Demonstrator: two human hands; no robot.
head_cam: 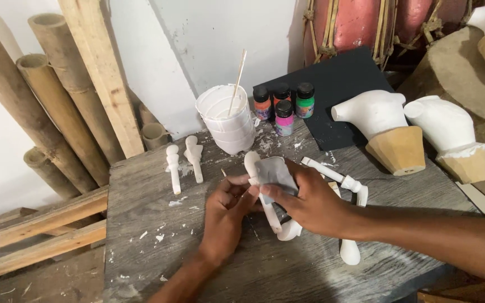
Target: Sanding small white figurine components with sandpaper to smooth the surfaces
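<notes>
a long white plaster piece (262, 191) lay near the middle of the grey wooden table (141, 224), its rounded top end pointing toward the far edge. a grey piece of sandpaper (276, 174) was folded against its upper part. the right hand (310, 202) pinched the sandpaper between thumb and fingers, pressed onto the piece. the left hand (225, 216) gripped the piece from the near left side, fingers curled around its shaft. more white parts (346, 182) lay under and beside the right hand. to the left, two small white figures (183, 163) lay side by side, apart from the hands. behind stood a stack of white cups (225, 120) with a stick, four small paint bottles (283, 106), and two white busts on tan bases (416, 132).
</notes>
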